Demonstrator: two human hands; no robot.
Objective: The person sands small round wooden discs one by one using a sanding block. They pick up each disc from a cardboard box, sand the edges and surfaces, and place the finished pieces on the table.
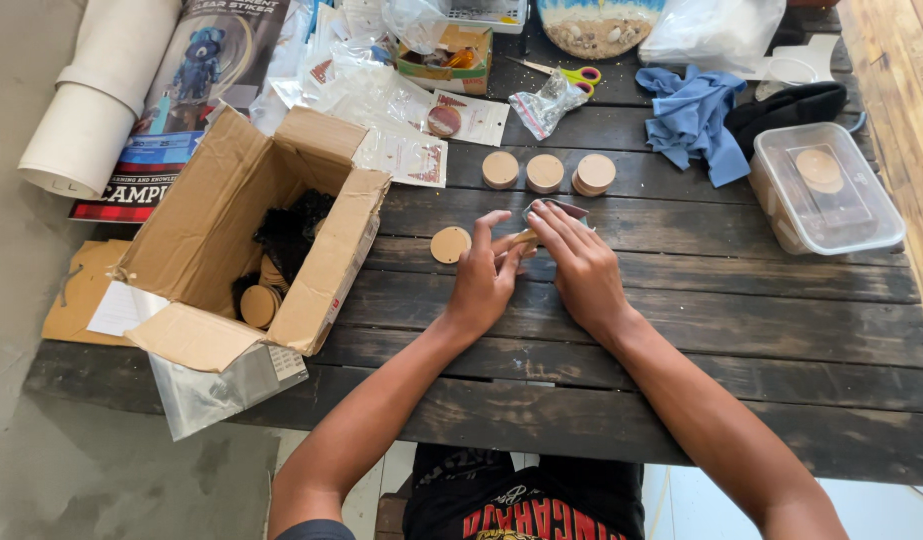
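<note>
Both hands meet at the middle of a dark plank table (681,330). My left hand (484,275) and my right hand (578,265) together pinch a small round wooden disc (529,237), mostly hidden by the fingers. A greyish, red-edged piece (563,208) shows at my right fingertips; what it is I cannot tell. A single wooden disc (449,244) lies flat just left of my left hand. Three short stacks of similar discs (545,172) stand in a row beyond the hands.
An open cardboard box (231,235) with discs and black material sits at the left edge. A clear lidded plastic tub (826,190), blue cloth (696,115), scissors (571,72), plastic packets (401,130) and paper rolls (101,90) crowd the back.
</note>
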